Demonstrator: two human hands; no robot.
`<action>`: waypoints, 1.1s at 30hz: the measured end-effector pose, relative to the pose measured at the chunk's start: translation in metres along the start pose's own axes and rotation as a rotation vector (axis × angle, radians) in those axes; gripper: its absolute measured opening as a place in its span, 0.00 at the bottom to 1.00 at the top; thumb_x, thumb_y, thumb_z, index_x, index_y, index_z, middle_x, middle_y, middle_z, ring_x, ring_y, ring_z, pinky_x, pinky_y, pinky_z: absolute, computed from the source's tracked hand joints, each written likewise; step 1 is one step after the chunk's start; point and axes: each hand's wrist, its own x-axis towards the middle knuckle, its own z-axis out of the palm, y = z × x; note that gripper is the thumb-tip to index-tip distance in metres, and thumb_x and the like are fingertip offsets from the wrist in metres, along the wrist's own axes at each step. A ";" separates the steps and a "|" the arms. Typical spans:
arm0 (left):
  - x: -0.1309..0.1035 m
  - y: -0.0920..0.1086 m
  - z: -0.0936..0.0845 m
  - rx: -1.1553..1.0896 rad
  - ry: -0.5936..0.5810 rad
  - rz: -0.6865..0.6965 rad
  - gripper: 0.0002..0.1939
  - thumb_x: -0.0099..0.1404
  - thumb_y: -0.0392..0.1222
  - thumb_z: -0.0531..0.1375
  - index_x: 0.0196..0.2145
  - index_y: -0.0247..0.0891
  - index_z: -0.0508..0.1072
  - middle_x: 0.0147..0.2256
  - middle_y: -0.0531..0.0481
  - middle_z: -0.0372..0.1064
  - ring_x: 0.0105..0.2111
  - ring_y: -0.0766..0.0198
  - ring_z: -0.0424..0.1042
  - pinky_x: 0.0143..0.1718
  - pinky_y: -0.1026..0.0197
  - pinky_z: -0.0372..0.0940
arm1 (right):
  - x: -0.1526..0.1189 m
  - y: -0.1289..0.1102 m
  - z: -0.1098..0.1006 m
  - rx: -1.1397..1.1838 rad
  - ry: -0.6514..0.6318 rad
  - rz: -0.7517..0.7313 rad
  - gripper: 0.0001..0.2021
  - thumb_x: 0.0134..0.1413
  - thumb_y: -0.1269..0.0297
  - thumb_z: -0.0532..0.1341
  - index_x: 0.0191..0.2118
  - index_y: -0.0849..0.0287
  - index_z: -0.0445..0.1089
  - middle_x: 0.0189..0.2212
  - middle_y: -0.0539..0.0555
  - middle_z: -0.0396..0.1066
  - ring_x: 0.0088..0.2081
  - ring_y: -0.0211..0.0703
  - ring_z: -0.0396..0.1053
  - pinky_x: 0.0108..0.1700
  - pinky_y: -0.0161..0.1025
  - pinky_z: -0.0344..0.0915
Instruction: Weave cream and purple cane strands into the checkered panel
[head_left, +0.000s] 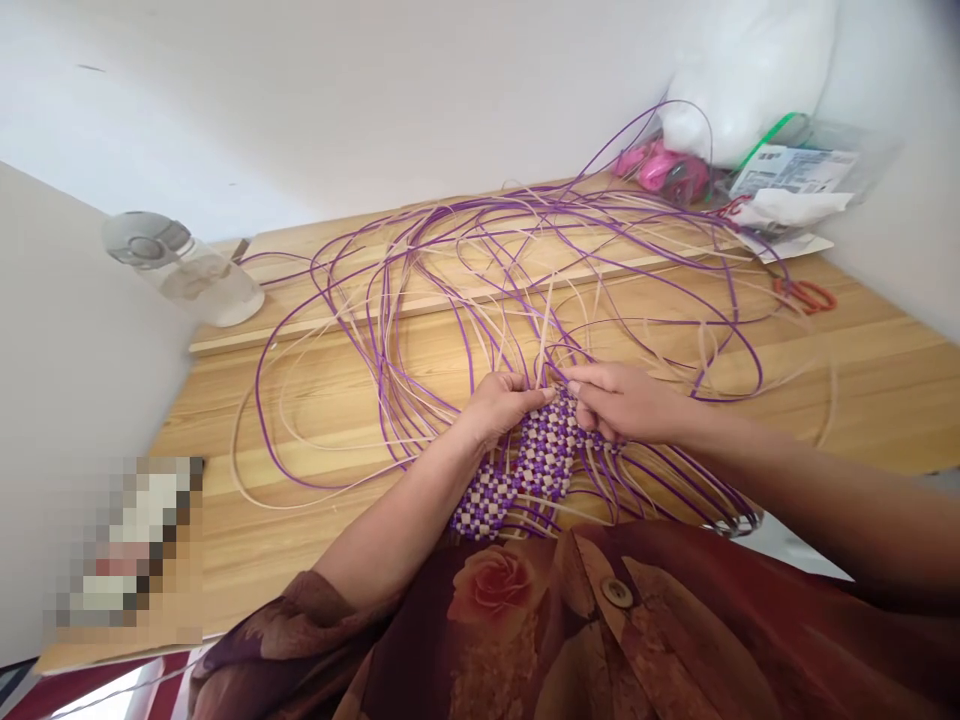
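A woven piece [547, 450] in a purple and cream checked pattern lies at the table's front edge, close to the patterned shirt. My left hand [501, 405] pinches its upper left edge between thumb and fingers. At the upper right edge, my right hand [616, 398] is closed, with thumb and index finger together by a purple strand; the exact grip is small. Long purple and cream strands [386, 340] fan out from the weave, looping over the table to the back and left. More strands run out to the right beneath my right forearm.
On the wooden table [247, 560], a clear bottle with a grey lid [217, 280] leans at the back left. Orange-handled scissors [806, 295], a pink item [664, 168] and plastic packets [799, 185] are at the right. A blurred-out object [139, 540] lies at left.
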 end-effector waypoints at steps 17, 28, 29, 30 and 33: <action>0.004 -0.007 0.002 -0.057 -0.003 -0.030 0.16 0.43 0.46 0.73 0.23 0.34 0.74 0.19 0.54 0.66 0.18 0.72 0.59 0.22 0.65 0.52 | 0.014 -0.002 -0.010 -0.275 0.242 -0.235 0.13 0.61 0.63 0.55 0.45 0.59 0.74 0.36 0.58 0.78 0.37 0.50 0.76 0.40 0.44 0.69; 0.006 -0.007 0.000 -0.032 -0.037 -0.001 0.18 0.43 0.49 0.73 0.25 0.33 0.76 0.21 0.54 0.67 0.20 0.72 0.59 0.24 0.64 0.53 | 0.050 0.009 -0.010 -0.148 0.475 -0.292 0.08 0.51 0.64 0.62 0.38 0.60 0.72 0.25 0.50 0.73 0.26 0.38 0.69 0.31 0.35 0.61; 0.006 -0.007 0.000 -0.031 -0.039 0.005 0.18 0.43 0.49 0.73 0.26 0.33 0.76 0.21 0.54 0.67 0.20 0.71 0.59 0.24 0.64 0.53 | 0.049 0.008 -0.010 -0.163 0.451 -0.327 0.07 0.52 0.64 0.61 0.36 0.60 0.72 0.24 0.50 0.73 0.26 0.38 0.68 0.31 0.35 0.60; 0.007 -0.008 0.000 -0.036 -0.044 0.010 0.18 0.42 0.49 0.73 0.26 0.33 0.76 0.21 0.53 0.67 0.20 0.71 0.59 0.25 0.64 0.53 | 0.048 0.007 -0.009 -0.198 0.422 -0.392 0.06 0.54 0.65 0.60 0.34 0.60 0.72 0.25 0.50 0.72 0.27 0.38 0.68 0.32 0.35 0.60; 0.008 -0.009 -0.001 -0.057 -0.056 0.029 0.18 0.41 0.48 0.73 0.25 0.32 0.76 0.22 0.53 0.68 0.21 0.71 0.59 0.25 0.64 0.53 | 0.051 0.006 -0.010 -0.354 0.325 -0.622 0.11 0.58 0.67 0.55 0.35 0.61 0.75 0.31 0.56 0.75 0.34 0.42 0.70 0.39 0.38 0.62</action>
